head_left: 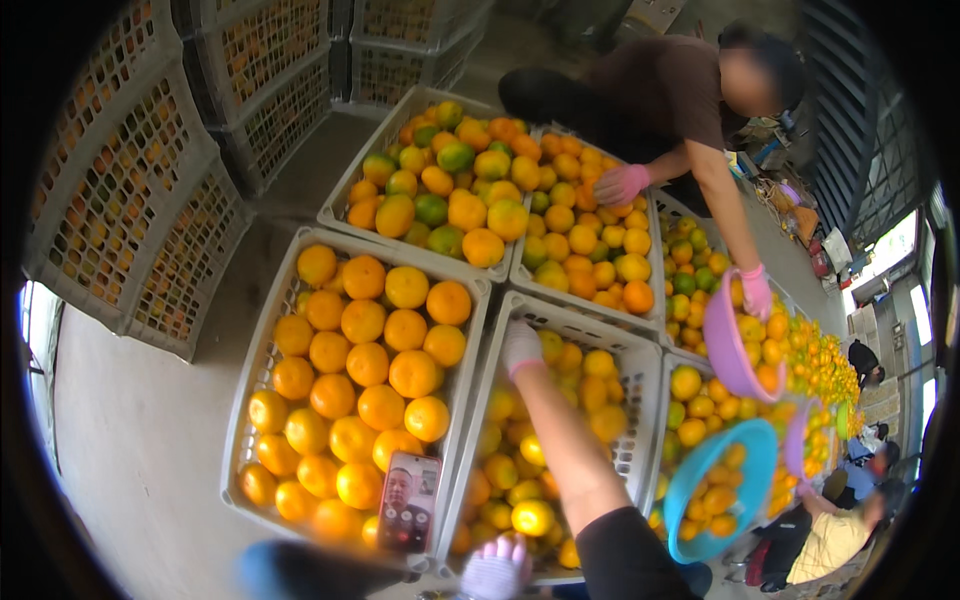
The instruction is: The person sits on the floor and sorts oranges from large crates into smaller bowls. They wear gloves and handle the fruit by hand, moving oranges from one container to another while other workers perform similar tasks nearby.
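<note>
My right hand (pixel 523 347), in a pale glove with a pink cuff, reaches into the far left corner of a grey plastic crate (pixel 634 420) of mandarins (pixel 533 517). Its fingers are mostly out of sight, so a grip there cannot be made out. At the crate's near edge is my left hand (pixel 491 574) in a striped glove with pink fingertips, partly cut off by the frame; whether it grips anything is unclear. Beside it on the left stands another crate (pixel 259 352) with large orange mandarins (pixel 367 364) in rows. A smartphone (pixel 409 502) showing a video call leans at its near right corner.
Across from me a co-worker (pixel 667 90) in pink gloves reaches over a crate (pixel 330 214) group and a purple basin (pixel 724 337). A blue basin (pixel 679 525) holds mandarins at right. Stacked full crates (pixel 135 210) stand left. More people (pixel 832 540) sit farther right.
</note>
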Demonstrator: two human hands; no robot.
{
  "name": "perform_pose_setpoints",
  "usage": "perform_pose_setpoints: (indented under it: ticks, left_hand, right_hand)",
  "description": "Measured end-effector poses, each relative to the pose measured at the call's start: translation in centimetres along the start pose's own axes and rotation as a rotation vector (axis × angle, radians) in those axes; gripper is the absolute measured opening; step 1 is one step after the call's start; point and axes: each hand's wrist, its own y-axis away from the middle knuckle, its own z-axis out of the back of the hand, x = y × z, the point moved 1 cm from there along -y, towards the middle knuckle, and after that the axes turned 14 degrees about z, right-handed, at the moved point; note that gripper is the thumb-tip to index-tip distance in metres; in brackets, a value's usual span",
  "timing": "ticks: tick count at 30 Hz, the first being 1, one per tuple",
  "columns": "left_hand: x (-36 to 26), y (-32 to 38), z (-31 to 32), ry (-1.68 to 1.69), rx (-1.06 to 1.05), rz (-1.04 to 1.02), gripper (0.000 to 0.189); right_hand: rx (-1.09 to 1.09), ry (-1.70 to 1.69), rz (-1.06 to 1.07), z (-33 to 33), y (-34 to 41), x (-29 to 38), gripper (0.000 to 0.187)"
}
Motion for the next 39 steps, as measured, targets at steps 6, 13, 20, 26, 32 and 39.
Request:
perform_pose_setpoints:
  ticks: [6, 13, 20, 26, 32, 39]
  left_hand:
    - [0.7, -0.1, 0.8, -0.052, -0.1, -0.065, 0.048]
    - [0.9, -0.1, 0.2, -0.031, -0.128, -0.043, 0.042]
    - [0.5, -0.6, 0.2, -0.011, -0.141, -0.048, 0.039]
    - [0.8, -0.3, 0.1, -0.027, -0.146, -0.042, 0.04]
    - [0.7, -0.1, 0.3, -0.051, -0.121, -0.071, 0.043]
    - [0.8, -0.2, -0.2, -0.025, -0.12, -0.046, 0.046]
  right_hand:
    - [0.57, -0.548, 0.228, 9.4, 6.4, 5.1, 0.054]
    - [0.266, -0.679, -0.022, 12.1, 17.1, 8.1, 0.066]
    - [0.597, -1.116, -0.39, 13.9, 23.5, -0.1, 0.044]
    - [0.195, -1.162, -0.388, 13.9, 18.1, 6.4, 0.061]
    - [0.235, -0.845, -0.13, 6.1, 14.4, 5.5, 0.068]
    - [0.151, -0.524, 0.164, 7.4, 15.2, 5.0, 0.073]
